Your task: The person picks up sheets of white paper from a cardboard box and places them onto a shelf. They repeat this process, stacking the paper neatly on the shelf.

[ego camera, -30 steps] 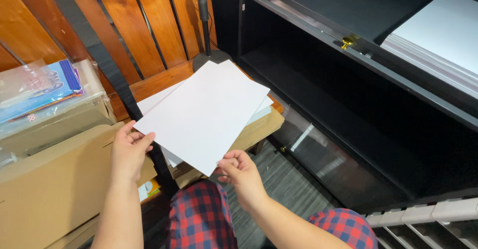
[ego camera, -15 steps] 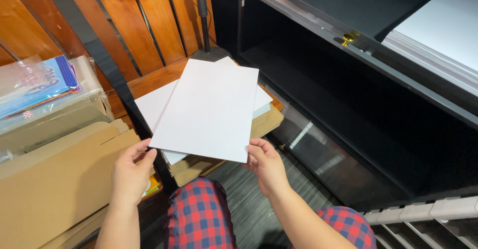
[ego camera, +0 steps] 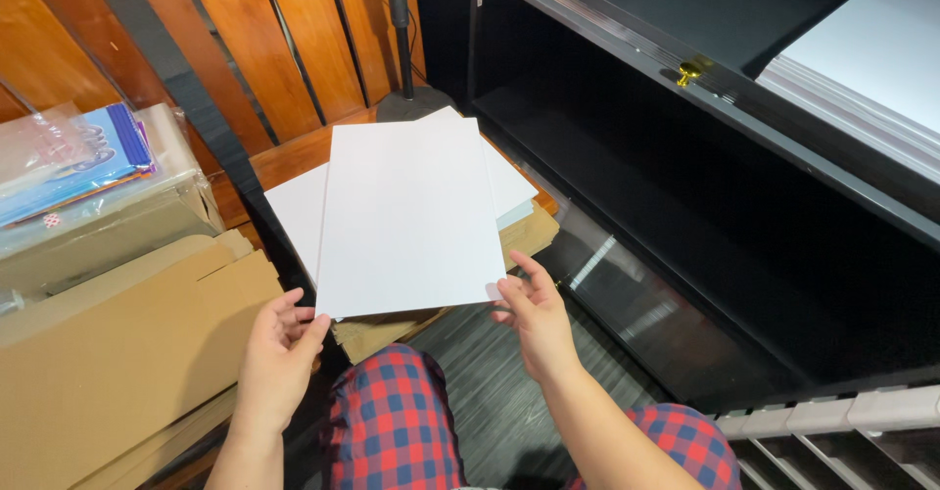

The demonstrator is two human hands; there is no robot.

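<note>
**Both hands hold a white sheet**

Left hand (ego camera: 279, 353) pinches the sheet's (ego camera: 411, 216) near left corner; right hand (ego camera: 534, 314) grips the near right corner, fingers spread along the edge. Sheet held flat above a white stack (ego camera: 299, 211) resting on cardboard (ego camera: 127, 353). Black cabinet (ego camera: 685, 216) to the right, more white sheets (ego camera: 862, 69) on top. Plaid trousers (ego camera: 392, 421) below.

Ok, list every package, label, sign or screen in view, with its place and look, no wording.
Clear plastic packet: far left, on a box, flat, holding blue and pink sheets.
Cardboard boxes: lower left, flat, plain brown.
Small sticker: on the packet's front, pale with red marks.
No signs or screens show.
</note>
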